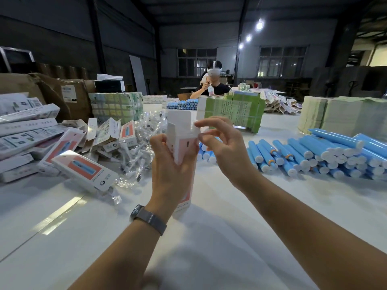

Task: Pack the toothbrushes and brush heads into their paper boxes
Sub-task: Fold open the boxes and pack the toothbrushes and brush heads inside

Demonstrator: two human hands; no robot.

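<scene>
Above bench (209, 237), left hand (169, 164) grips upright paper box (184, 147); right hand (219, 141) pinches side flap. Best tuck side flaps first, box steady.

Worked in dim warehouse-like packing hall: dark steel roof beams (201, 9), big grid windows (281, 63). My long white table (209, 237) carried piled blue toothbrush handles (326, 153), printed boxes (83, 170), bundled flat cartons (232, 114). Another worker (212, 85) sat packing opposite me.
</scene>
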